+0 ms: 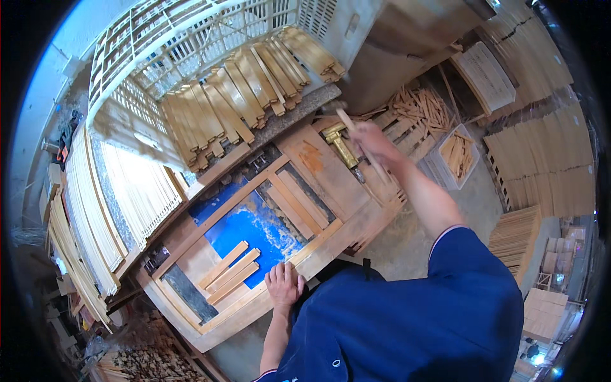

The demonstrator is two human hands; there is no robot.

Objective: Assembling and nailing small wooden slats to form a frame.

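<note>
Two hands at work, well apart. L hand [284,284] lies flat, fingers together, palm down on the near rail of a wooden jig frame [318,239], gripping nothing. Just left of it, three short slats [230,273] lie side by side on the jig, partly over a blue sheet [251,226]. Further left of that hand, long pale strips [137,184] are stacked in rows. Beyond both hands, bundles of slats [248,89] lean against a white lattice crate [184,38]. R hand [372,143] is out at arm's length, closed around a thin wooden stick [359,141] that angles up-left past the fist. Touching distance left of it sits a brass-coloured fitting [340,145]. Right of R hand, a white bin [455,159] of short offcuts, then more slat stacks [541,165].
</note>
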